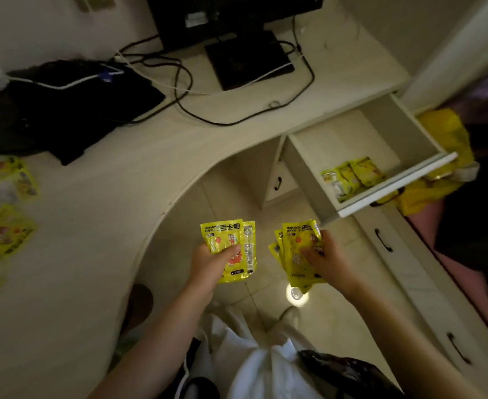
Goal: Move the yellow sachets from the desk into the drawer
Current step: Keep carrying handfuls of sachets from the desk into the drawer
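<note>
Fingers (314,251) of the right hand (327,262) pinch a fan of hand-warmer sachets (297,254), long axis upright; the left hand (211,262) clamps another pair (231,243). Up and to the right lies the open drawer (349,142), nearer the right hand. More sachets (4,208) wait on the desk (116,180).

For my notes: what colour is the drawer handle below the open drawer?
Black handle, head view.
</note>
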The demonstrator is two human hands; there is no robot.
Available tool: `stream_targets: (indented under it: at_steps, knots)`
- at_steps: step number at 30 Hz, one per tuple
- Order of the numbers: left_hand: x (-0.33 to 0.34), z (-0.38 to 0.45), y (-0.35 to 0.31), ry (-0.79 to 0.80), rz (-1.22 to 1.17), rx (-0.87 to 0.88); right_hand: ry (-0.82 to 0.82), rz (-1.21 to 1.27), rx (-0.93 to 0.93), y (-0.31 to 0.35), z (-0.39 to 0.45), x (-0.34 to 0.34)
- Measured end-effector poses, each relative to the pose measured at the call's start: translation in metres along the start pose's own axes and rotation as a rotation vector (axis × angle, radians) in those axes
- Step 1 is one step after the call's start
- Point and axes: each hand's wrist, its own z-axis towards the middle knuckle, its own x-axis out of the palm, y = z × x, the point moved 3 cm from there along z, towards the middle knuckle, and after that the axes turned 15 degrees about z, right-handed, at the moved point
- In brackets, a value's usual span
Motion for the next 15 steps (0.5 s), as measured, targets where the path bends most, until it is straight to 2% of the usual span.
stream_targets:
  at_steps: [8, 15]
  knots:
    - [0.131, -0.030, -0.018, 0.031, 0.003, -0.013, -0.109, 0.080, 0.072, -0.052, -0.009, -0.127]
    - [0.209, -0.034, -0.045, 0.094, 0.015, -0.010, -0.173, 0.127, 0.116, -0.067, 0.009, -0.198]
